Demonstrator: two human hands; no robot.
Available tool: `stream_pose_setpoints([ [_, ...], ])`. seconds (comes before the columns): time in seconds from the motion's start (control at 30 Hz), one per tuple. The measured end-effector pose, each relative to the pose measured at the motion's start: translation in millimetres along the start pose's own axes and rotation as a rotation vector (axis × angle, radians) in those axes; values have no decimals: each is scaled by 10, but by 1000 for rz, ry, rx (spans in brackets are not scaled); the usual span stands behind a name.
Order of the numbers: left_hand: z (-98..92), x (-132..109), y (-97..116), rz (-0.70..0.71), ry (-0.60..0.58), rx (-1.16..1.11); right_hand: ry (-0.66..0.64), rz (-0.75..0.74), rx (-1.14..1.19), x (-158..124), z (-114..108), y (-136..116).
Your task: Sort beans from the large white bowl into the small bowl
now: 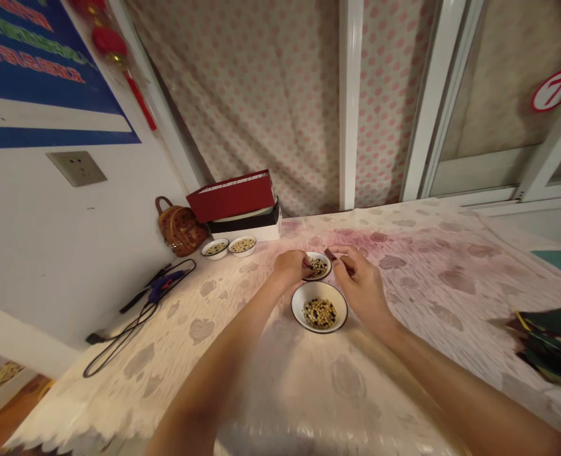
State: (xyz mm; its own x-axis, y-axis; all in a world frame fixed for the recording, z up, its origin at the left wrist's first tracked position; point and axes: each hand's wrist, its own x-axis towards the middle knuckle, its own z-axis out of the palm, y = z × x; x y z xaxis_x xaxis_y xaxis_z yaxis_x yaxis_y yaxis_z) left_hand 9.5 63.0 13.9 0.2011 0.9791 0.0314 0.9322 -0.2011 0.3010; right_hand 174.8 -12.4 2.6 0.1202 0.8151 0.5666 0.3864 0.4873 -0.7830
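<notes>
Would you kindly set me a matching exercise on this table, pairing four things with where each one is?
Things
1. red box
2. brown bag
3. blue tool
4. near bowl

Places
A. nearest the person, between the left hand and right hand
B. on top of the black box
C. against the wall, left of the boxes
D. on the cloth beside the wall, with a black cord

Pairs: 1-B, 2-C, 3-D, 4-A
</notes>
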Motion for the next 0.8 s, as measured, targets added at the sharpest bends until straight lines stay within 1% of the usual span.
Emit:
stream_pose_setpoints([
  [0.17,39,31,7,14,32,-34,0,-3,0,-5,-3,16],
  [0.3,51,25,-31,25,96,-83,-2,-7,-5,-7,-3,24],
  [0.37,63,1,-59,33,141,-176,-4,0,-6,-4,-2,24],
  [0.43,84,-59,-70,40,178,-400,-9,4,1,-1,-1,21],
  [0.5,107,-167,-53,51,174,-744,-10,0,12,-3,2,15],
  [0.57,123,-310,-8,59,109,-1103,-16,-5,20,-15,7,0],
  [0.6,127,-384,22,33,61,-1246,-22,-8,21,-26,11,-12],
  [0.7,126,-554,108,6,-4,-1502,-46,-21,19,-71,25,-60],
  [0.8,114,-620,155,0,-76,-1639,-62,-27,21,-112,35,-102],
])
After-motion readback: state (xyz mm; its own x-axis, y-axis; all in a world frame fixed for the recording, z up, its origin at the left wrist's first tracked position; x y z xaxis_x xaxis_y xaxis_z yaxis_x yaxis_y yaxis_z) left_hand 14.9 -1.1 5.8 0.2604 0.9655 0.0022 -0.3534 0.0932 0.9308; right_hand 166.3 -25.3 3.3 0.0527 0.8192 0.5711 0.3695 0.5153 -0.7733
